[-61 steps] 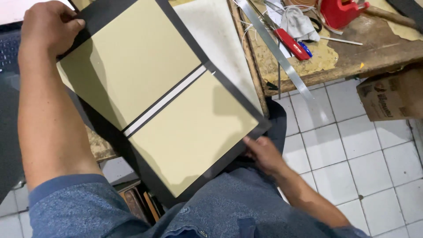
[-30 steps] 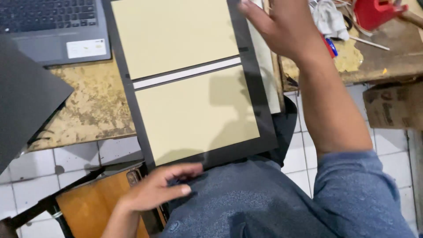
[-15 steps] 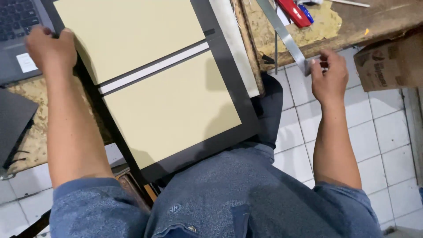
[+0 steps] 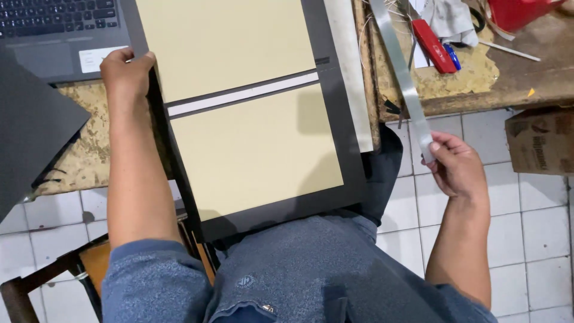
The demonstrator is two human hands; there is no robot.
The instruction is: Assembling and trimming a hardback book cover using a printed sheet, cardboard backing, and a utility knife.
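Note:
A black sheet with two beige boards and a white strip between them lies across my lap and the workbench. My left hand grips the sheet's left edge near the upper beige board. My right hand holds the lower end of a long steel ruler, which slopes up onto the wooden bench.
A laptop sits at the top left, with a loose black sheet beside it. On the bench lie a red utility knife, a blue pen and a red container. A cardboard box stands on the tiled floor.
My left hand slid a little down the sheet's left edge. My right hand has closed on the ruler's lower end and drawn it slightly off the bench. The view shifted slightly.

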